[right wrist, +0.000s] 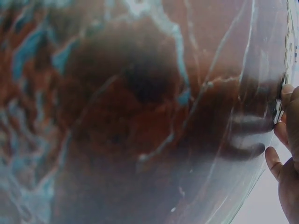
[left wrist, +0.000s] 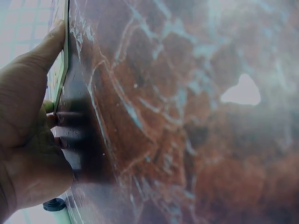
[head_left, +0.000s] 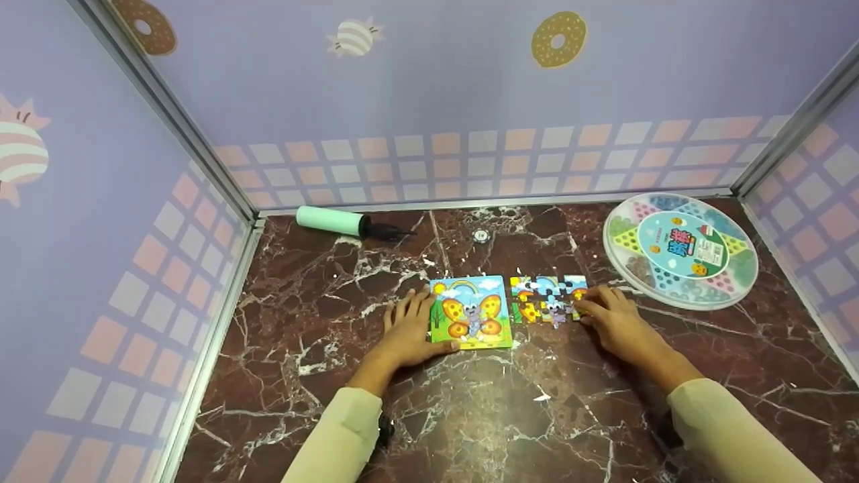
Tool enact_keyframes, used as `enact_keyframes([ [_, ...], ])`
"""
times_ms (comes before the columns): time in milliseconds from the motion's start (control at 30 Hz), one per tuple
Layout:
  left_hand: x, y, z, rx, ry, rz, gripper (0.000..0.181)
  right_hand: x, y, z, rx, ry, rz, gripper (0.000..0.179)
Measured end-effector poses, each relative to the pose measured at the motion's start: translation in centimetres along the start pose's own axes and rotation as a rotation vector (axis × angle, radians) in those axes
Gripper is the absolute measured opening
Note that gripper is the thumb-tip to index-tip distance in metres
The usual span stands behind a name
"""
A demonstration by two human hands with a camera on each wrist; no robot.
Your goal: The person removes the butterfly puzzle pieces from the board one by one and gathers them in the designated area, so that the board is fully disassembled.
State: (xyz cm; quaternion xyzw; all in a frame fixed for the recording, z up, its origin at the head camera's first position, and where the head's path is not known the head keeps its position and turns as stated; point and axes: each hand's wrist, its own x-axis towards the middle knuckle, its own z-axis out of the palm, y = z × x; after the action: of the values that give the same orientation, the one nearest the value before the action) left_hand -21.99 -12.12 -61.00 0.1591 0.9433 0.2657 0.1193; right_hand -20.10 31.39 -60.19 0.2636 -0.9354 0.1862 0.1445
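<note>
A square butterfly picture board (head_left: 470, 312) lies flat on the table in the head view. My left hand (head_left: 411, 333) holds its near left corner, thumb along the front edge and fingers at the left side. In the left wrist view the thumb (left wrist: 49, 44) rests against the board's pale edge (left wrist: 64, 56). Right of the board, several jigsaw pieces (head_left: 547, 287) lie in two rows, some joined. My right hand (head_left: 612, 318) pinches a jigsaw piece (head_left: 576, 312) at the lower right end of these rows; its fingers partly cover it.
A round Chinese checkers box (head_left: 681, 251) lies to the right of the pieces. A mint-green hand pump (head_left: 332, 221) with a black end lies at the back left. A small round disc (head_left: 481, 235) sits behind the board. Patterned walls (head_left: 470, 161) stand around the marble table.
</note>
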Motion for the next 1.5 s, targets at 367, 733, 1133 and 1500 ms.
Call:
enact_keyframes([
  [367, -0.6, 0.9, -0.8, -0.01, -0.029, -0.004, 0.113, 0.0, 0.0, -0.2, -0.002, -0.03, 0.014, 0.029],
  [733, -0.4, 0.7, -0.6, -0.002, -0.034, -0.012, 0.116, 0.0, 0.2, -0.1, -0.039, -0.018, -0.001, 0.029],
  [1133, -0.7, 0.9, -0.8, -0.009, -0.014, 0.012, 0.113, 0.0, 0.3, 0.0, -0.059, -0.018, -0.01, 0.031],
  [1500, -0.4, 0.7, -0.7, -0.012, -0.025, -0.009, 0.117, -0.1, 0.3, 0.0, -0.052, -0.011, -0.019, 0.033],
])
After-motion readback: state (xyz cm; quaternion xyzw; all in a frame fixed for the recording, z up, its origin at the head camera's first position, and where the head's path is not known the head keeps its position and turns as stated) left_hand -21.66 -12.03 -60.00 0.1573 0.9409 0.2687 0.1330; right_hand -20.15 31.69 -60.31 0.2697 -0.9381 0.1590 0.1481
